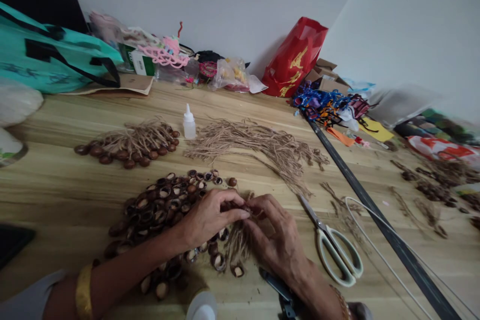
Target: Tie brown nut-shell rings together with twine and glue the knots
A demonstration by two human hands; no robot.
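the person's left hand [210,217] and right hand [277,235] meet over the wooden table [56,195], both narrowly closed, their fingertips [245,212] pinching a small brown nut shell [240,206] from either side. the shell is mostly hidden by the fingers and hard to make out. loose twine strands [238,245] hang down from between the hands onto the table. just beside the left hand lies a wide heap of halved nut shells [161,210], their pale hollow insides mostly facing up, and a few spill under the left forearm. a gold bangle [83,292] circles that wrist. a dark tool [281,287], partly hidden, sits by the right wrist, and white-handled scissors [333,247] lie open a little to the right of that hand, near a long dark metal bar [390,230] and a loop of white wire [375,240]. farther up the table are whole nuts threaded with twine [127,147], a small white glue bottle [189,122] and a loose bundle of jute cords [255,147]. along the wall stand a teal bag [48,50], a red gift bag [294,57] and a cardboard box [326,77]
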